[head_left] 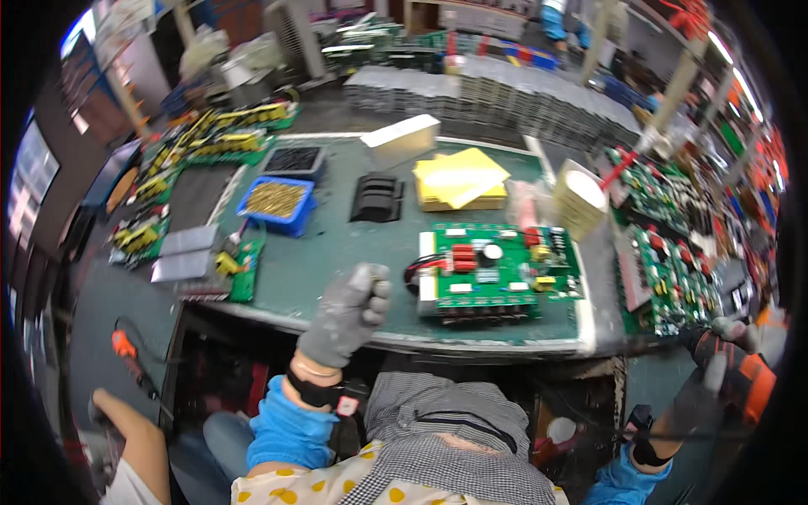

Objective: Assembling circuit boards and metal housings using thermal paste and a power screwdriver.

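Note:
My left hand, in a grey glove, is curled into a fist just over the front edge of the green work mat. Whatever it may hold is hidden inside the fingers. Right of it lies a green circuit board with red, yellow and white parts, set on a dark finned base; the left hand is apart from it. At the far right, my gloved right hand is closed around an orange and black power tool, partly blurred, beside the table.
Beyond my left hand stand a blue bin of brass-coloured screws, a bin of black pieces and yellow sheets. More circuit boards lie right. Metal plates are stacked behind. Another person's arm is at left, near an orange tool.

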`<state>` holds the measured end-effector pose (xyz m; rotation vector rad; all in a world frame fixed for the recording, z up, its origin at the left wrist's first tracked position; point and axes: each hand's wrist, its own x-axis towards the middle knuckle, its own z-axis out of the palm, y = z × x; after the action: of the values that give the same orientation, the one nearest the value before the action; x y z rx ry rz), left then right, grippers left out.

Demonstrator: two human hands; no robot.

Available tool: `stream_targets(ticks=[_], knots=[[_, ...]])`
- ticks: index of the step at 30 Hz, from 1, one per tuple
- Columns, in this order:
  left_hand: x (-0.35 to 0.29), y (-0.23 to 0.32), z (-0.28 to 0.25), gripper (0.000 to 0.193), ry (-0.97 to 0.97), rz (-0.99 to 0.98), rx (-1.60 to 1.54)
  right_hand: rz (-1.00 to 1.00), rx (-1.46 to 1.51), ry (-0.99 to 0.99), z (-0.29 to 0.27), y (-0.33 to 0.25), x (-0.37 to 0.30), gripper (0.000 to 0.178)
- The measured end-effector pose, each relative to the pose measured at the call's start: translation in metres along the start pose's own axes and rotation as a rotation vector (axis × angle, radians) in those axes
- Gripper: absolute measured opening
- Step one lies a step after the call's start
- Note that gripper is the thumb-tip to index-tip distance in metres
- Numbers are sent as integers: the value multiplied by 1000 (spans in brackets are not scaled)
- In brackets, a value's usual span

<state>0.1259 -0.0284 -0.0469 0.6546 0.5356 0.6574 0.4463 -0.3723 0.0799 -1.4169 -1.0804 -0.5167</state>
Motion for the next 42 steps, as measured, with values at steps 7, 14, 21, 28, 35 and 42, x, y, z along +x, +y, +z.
stream_targets(ticks=[7,14,21,28,35,42], knots=[[-28,-16,8,38,-94,70,116,157,1154,-135,198,-80,19,91],[-34,-15,3,39,-62,124,177,354,1186,-197,286,-95,-11,71],[-31,-12,9,39,0,96,237,409,1202,-167,289,-79,-10,71],[-27,-13,14,40,-14,103,280,411,1209,-131,284,-66,-8,69],[-27,-16,25,38,101,141,377,522,1177,-140,280,-58,-8,64],[-23,-23,31,33,193,285,449,606,1201,-68,277,-49,-9,46]])
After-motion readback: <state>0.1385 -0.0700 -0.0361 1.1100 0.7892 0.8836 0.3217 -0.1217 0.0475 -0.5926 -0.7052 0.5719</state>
